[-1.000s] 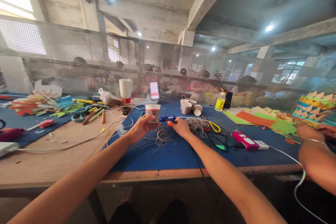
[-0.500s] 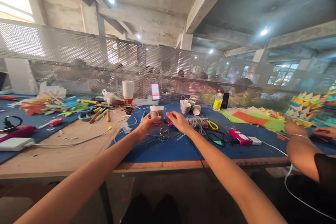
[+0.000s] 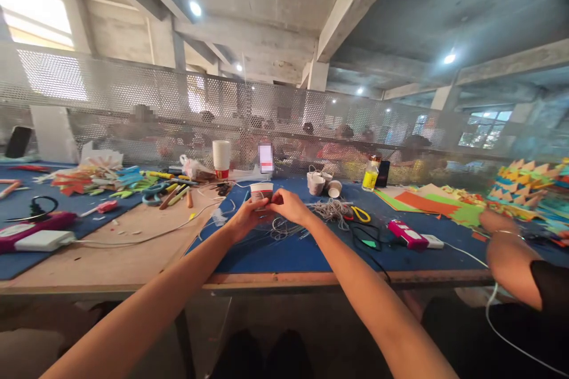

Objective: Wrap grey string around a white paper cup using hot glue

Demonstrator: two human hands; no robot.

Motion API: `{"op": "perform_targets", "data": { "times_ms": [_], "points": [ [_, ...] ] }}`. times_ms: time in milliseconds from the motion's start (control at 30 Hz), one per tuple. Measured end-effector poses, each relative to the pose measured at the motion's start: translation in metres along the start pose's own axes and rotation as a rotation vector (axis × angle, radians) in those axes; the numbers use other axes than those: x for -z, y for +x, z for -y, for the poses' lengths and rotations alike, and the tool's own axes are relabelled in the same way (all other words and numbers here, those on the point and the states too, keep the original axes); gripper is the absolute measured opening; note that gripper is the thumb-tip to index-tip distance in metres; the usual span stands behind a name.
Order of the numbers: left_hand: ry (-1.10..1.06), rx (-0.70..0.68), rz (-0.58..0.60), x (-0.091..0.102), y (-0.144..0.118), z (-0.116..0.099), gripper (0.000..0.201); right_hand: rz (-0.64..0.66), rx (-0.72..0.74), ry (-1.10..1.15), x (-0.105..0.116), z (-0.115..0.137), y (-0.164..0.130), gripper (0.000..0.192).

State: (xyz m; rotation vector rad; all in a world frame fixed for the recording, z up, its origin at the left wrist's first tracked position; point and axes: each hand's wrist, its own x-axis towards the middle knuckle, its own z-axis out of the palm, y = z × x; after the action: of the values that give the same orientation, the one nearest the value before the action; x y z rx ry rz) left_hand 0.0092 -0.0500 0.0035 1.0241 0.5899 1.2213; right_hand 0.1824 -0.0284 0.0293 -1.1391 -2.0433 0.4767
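While the left hand point(image 3: 243, 219) grips the paper cup point(image 3: 261, 192) (upright, on blue mat point(image 3: 293, 254)), right hand point(image 3: 288, 206) fingers pinch its side.

Right hand point(image 3: 288, 206) no longer on the blue glue gun: off it, drawn leftward, now against the paper cup point(image 3: 261, 193) and meeting the left hand point(image 3: 246, 217) there. Both hands closed around the cup's lower part. Glue gun hidden behind the hands. Cup nudged slightly left.
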Motion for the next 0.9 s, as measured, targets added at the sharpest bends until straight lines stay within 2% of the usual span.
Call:
{"op": "perform_targets", "data": {
  "times_ms": [200,333,467,533,767,900],
  "points": [
    [0.002,-0.004,-0.006,0.004,0.003,0.0,0.036,0.077,-0.011,0.161,-0.002,-0.009,0.014,0.014],
    [0.023,-0.021,-0.038,0.003,0.002,-0.001,0.039,0.102,0.049,0.264,-0.006,-0.015,0.013,0.018],
    [0.054,-0.016,-0.047,0.001,0.002,-0.002,0.042,0.008,0.079,0.271,-0.012,-0.015,0.006,0.034],
    [0.075,-0.013,-0.036,0.0,0.002,-0.001,0.042,-0.029,0.073,0.292,-0.015,-0.016,0.004,0.032],
    [0.085,0.0,-0.03,0.0,0.002,0.0,0.035,-0.033,0.079,0.342,-0.014,-0.026,0.004,0.013],
    [0.086,-0.004,-0.05,0.002,0.002,0.0,0.036,-0.06,0.117,0.357,-0.009,-0.025,0.003,0.018]
  ]
}}
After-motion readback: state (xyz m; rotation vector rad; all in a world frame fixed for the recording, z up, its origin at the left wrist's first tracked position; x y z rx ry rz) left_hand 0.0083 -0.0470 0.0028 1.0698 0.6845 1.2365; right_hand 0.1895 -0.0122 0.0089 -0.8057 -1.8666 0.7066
